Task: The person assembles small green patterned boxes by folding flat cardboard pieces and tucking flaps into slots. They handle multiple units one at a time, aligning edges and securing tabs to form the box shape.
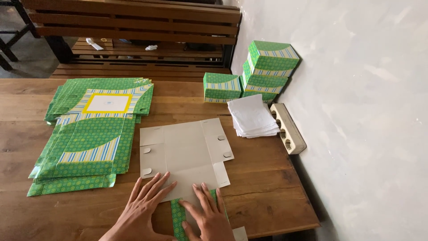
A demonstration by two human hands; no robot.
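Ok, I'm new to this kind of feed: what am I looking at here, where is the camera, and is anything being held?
There is no machine: this is one picture from a camera worn on a person's head, looking down at their two bare hands. The left hand and right hand press flat on an unfolded grey cardboard box blank, printed side down, on the brown wooden table. Nothing is gripped; both hands lie open. To the left lies a stack of flat green patterned box blanks. Near the wall stand folded green boxes, a pile of white paper sheets and a beige power strip.
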